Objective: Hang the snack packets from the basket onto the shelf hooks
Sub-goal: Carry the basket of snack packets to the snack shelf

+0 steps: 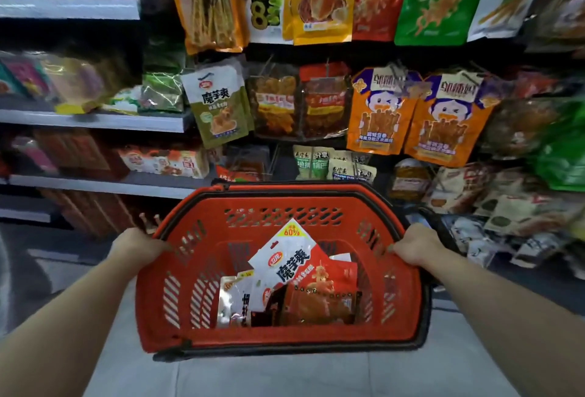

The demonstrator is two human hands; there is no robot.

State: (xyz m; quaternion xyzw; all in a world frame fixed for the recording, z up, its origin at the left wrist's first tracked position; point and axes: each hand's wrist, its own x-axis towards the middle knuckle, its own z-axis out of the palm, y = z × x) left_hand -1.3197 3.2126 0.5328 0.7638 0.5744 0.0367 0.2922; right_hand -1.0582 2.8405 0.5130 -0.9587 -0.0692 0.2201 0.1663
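So I'm standing in front of the snack wall, holding the red basket (221,338) out in front of me with both hands. My left hand (139,246) is gripping the left rim, fingers curled over the edge, and my right hand (416,246) is clamping the right rim the same way. I'm guessing I'm carrying it by the sides like this so it's staying level and I can see what's inside before I'm picking anything.

Going left to right in the basket: a whitish packet (234,300) is leaning against the left wall, then the big white-and-red packet (291,260) is lying on top, tilted, and a red packet (319,295) is tucked under it on the right. That's three I'm counting for sure, maybe more buried underneath, can't tell.

On the hooks ahead I'm seeing one olive packet (218,102) of the same brand, then two orange packets (380,112) side by side. Nothing from the basket is hanging up yet.
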